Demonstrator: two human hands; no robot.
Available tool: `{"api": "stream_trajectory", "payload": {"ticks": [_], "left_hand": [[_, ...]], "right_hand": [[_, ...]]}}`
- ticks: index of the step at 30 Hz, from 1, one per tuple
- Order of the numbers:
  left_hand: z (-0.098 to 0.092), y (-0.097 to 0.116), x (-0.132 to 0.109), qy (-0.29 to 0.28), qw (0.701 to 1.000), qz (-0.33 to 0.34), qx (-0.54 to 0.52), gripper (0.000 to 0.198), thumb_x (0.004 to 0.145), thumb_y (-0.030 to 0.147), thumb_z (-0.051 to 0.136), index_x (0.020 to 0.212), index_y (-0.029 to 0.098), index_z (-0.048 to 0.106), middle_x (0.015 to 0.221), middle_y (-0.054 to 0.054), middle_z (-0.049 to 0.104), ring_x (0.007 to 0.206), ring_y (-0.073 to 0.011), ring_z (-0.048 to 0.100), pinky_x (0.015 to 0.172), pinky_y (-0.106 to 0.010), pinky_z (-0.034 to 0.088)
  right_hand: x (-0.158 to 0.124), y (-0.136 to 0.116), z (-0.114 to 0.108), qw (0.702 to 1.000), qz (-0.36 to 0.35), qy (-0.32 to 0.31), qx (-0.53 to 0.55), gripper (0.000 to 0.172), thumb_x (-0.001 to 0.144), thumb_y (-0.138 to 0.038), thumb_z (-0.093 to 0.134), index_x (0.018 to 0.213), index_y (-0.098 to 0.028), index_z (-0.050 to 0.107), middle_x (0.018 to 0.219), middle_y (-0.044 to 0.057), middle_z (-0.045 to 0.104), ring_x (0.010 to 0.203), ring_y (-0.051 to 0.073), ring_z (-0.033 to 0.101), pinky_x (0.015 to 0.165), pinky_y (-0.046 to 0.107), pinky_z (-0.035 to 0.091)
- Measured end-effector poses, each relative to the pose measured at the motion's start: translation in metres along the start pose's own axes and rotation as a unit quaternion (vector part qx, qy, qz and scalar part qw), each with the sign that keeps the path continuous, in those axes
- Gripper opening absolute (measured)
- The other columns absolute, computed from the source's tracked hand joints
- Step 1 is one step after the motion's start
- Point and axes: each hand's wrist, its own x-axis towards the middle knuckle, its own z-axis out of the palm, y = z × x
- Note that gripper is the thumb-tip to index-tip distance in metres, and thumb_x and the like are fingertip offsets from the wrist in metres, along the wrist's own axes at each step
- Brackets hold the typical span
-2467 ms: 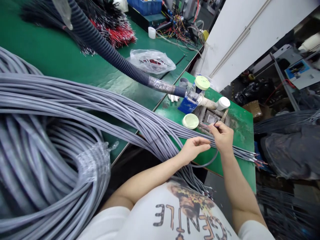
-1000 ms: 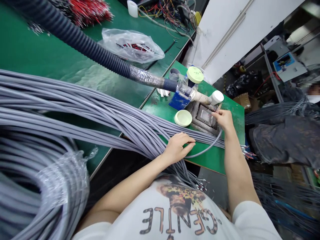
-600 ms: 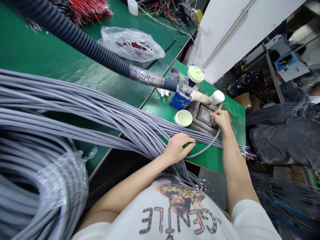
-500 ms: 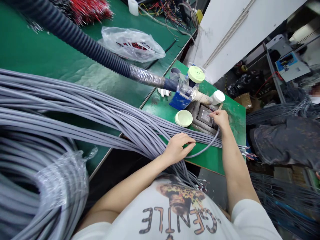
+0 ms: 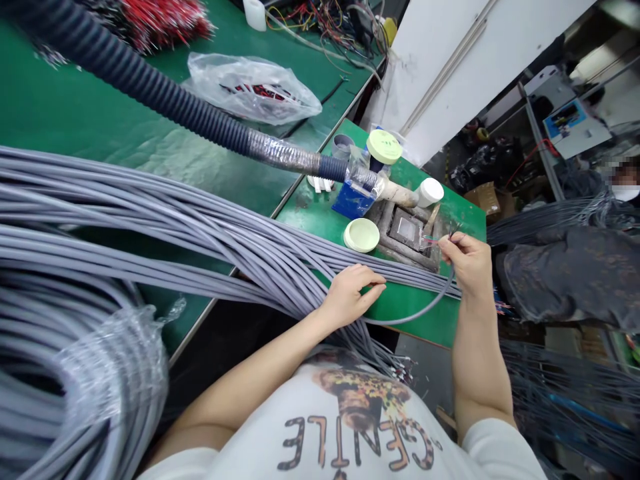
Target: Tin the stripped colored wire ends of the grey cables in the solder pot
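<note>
Cable workshop: green-topped benches [image 5: 85, 127], grey cable coils [image 5: 60, 400], loose wire bundles [image 5: 155, 23].

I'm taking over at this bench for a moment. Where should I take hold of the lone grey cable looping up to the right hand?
Grip the lone grey cable just behind its coloured wires, coming from the right, where the right hand pinches it. There it curves clear of the grey cable bundle, which the left hand rests on, so you should pick up only that one.

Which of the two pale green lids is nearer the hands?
The lid lying flat on the green bench, just beyond the left hand. The other lid sits raised on a dark fitting farther back, beside a clear bottle.
</note>
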Motion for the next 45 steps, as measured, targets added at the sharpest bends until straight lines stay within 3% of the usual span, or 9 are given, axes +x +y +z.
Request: {"api": "stream_trajectory", "payload": {"ticks": [7, 18, 26, 30, 34, 40, 42, 45], "left_hand": [[0.002, -0.001, -0.001, -0.002, 1.000, 0.005, 0.009, 0.012, 0.089, 0.025, 0.056, 0.090, 0.019, 0.067, 0.082, -0.005, 0.070, 0.078, -0.0170, 0.062, 0.076, -0.033, 0.047], [0.002, -0.002, -0.001, -0.006, 1.000, 0.002, 0.020, 0.011, 0.088, 0.024, 0.058, 0.089, 0.019, 0.068, 0.080, -0.004, 0.070, 0.076, -0.0164, 0.061, 0.076, -0.032, 0.047], [0.004, -0.002, -0.002, -0.004, 1.000, -0.006, 0.026, 0.012, 0.087, 0.026, 0.058, 0.089, 0.019, 0.068, 0.080, -0.005, 0.070, 0.076, -0.0167, 0.062, 0.075, -0.032, 0.048], [0.004, -0.003, -0.004, 0.003, 0.999, -0.010, 0.032, 0.012, 0.087, 0.026, 0.059, 0.089, 0.019, 0.069, 0.080, -0.004, 0.069, 0.076, -0.0164, 0.061, 0.075, -0.032, 0.048], [0.002, -0.002, -0.006, -0.004, 0.999, -0.012, 0.036, 0.012, 0.087, 0.026, 0.059, 0.088, 0.019, 0.069, 0.077, -0.004, 0.068, 0.074, -0.0159, 0.060, 0.073, -0.031, 0.048], [0.001, -0.002, -0.007, 0.000, 0.998, -0.027, 0.057, 0.012, 0.084, 0.026, 0.061, 0.088, 0.018, 0.070, 0.078, -0.004, 0.068, 0.074, -0.0152, 0.061, 0.075, -0.030, 0.049], [0.001, -0.002, -0.007, -0.004, 0.997, -0.035, 0.063, 0.013, 0.084, 0.026, 0.061, 0.087, 0.018, 0.070, 0.080, -0.004, 0.069, 0.075, -0.0152, 0.062, 0.075, -0.030, 0.050], [0.001, 0.000, -0.007, -0.020, 0.995, -0.043, 0.085, 0.014, 0.083, 0.027, 0.061, 0.088, 0.019, 0.071, 0.082, -0.003, 0.070, 0.077, -0.0155, 0.063, 0.076, -0.030, 0.050]], "right_hand": [[-0.032, -0.017, 0.002, 0.998, -0.048, 0.029, 0.037, 0.018, 0.077, -0.031, 0.070, 0.065, -0.020, 0.064, 0.060, -0.001, 0.054, 0.054, 0.012, 0.048, 0.052, 0.027, 0.038], [-0.048, -0.019, 0.004, 0.996, -0.064, 0.018, 0.060, 0.018, 0.078, -0.029, 0.069, 0.064, -0.020, 0.063, 0.061, -0.001, 0.056, 0.056, 0.012, 0.049, 0.053, 0.027, 0.037], [-0.059, -0.018, 0.001, 0.997, -0.036, 0.024, 0.061, 0.020, 0.078, -0.032, 0.068, 0.064, -0.019, 0.063, 0.060, -0.001, 0.055, 0.053, 0.011, 0.047, 0.051, 0.027, 0.035], [-0.075, -0.006, -0.012, 0.993, 0.029, 0.032, 0.113, 0.019, 0.075, -0.033, 0.072, 0.067, -0.020, 0.061, 0.054, -0.004, 0.050, 0.045, 0.009, 0.043, 0.044, 0.025, 0.031], [-0.105, 0.013, -0.042, 0.972, 0.106, 0.056, 0.202, 0.026, 0.068, -0.030, 0.077, 0.064, -0.020, 0.053, 0.057, -0.004, 0.050, 0.045, 0.010, 0.047, 0.044, 0.025, 0.034], [-0.178, 0.056, -0.099, 0.918, 0.149, 0.166, 0.327, 0.029, 0.068, -0.033, 0.075, 0.060, -0.020, 0.051, 0.055, -0.003, 0.046, 0.049, 0.011, 0.045, 0.049, 0.028, 0.037], [-0.207, 0.072, -0.106, 0.899, 0.160, 0.205, 0.352, 0.033, 0.070, -0.035, 0.073, 0.055, -0.019, 0.048, 0.052, -0.004, 0.043, 0.048, 0.010, 0.042, 0.048, 0.028, 0.035], [-0.244, 0.084, -0.096, 0.882, 0.197, 0.254, 0.343, 0.035, 0.068, -0.032, 0.075, 0.054, -0.019, 0.046, 0.050, -0.005, 0.040, 0.047, 0.010, 0.040, 0.048, 0.027, 0.033]]}}
